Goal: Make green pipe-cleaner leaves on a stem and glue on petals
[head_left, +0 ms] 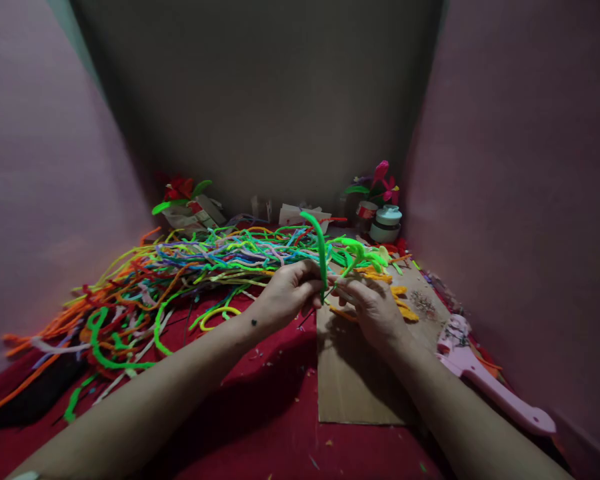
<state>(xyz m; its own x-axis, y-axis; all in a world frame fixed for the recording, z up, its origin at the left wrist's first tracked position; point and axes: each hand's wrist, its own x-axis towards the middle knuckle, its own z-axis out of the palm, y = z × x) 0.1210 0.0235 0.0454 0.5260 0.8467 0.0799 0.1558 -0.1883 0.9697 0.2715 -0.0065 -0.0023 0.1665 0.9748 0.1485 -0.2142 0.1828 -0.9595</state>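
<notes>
My left hand pinches a green fuzzy stem that stands up and curves to the left at its top. Close beside it on the right, my right hand has its fingers closed around the lower part of a bright green piece with looped, leaf-like ends. The fingertips of both hands nearly meet, and the exact join between the pieces is too small to make out. Both hands are above the left edge of a brown cardboard sheet.
Many coloured fuzzy stems are heaped on the red cloth behind and left. Orange pieces lie on the cardboard. A pink tool lies at right. Fuzzy flowers and a lidded jar stand at the back.
</notes>
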